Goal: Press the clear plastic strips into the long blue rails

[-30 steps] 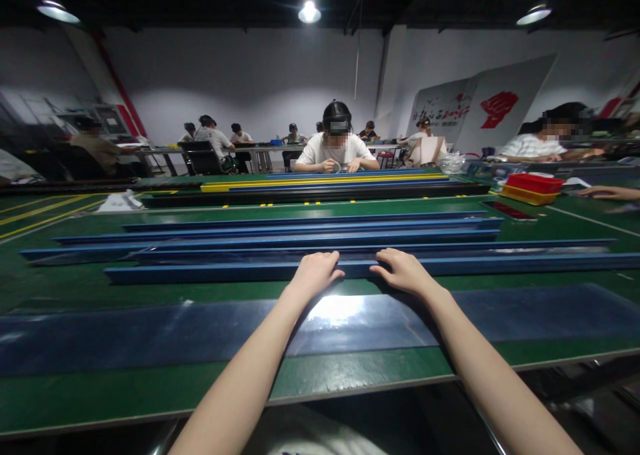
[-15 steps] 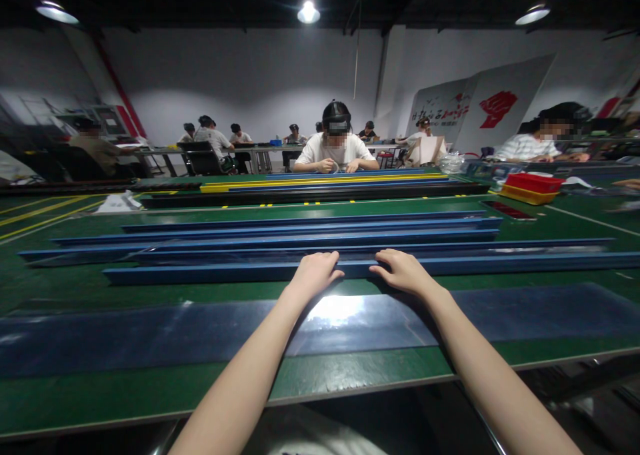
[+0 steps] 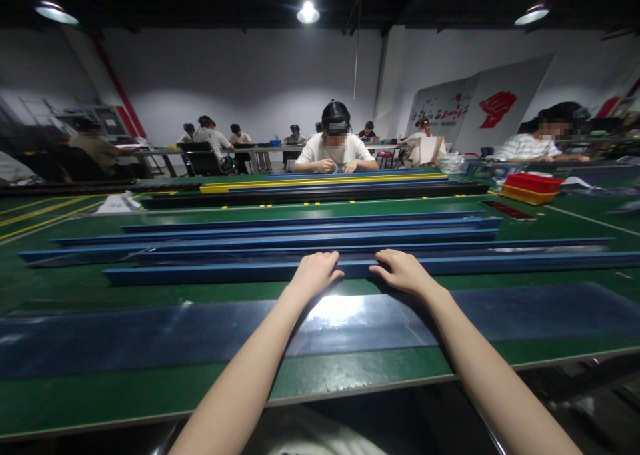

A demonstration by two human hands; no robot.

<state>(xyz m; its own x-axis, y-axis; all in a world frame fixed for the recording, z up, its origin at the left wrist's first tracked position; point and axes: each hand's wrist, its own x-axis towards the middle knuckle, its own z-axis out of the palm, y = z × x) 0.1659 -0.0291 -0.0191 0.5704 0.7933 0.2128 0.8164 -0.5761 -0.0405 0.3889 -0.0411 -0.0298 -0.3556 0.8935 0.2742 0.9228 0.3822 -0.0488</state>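
Observation:
My left hand lies over the nearest long blue plastic profile. Its thumb is on the near side and its fingers curl over the top, so the hand is closed on the profile. A short way to the right, my right hand grips the same profile in the same manner, its thumb pointing inward. Part of the curled fingers is hidden behind the rail. Between my forearms and beyond them, a flat clear plastic strip with a bright reflection lies along the table.
More blue profiles lie parallel behind on the green table. Farther back are black and yellow strips, a phone and a red bin. A co-worker sits opposite; another person is at the right.
Both my hands and the profiles are unmoved. At the far right, the co-worker's head and hands have shifted slightly.

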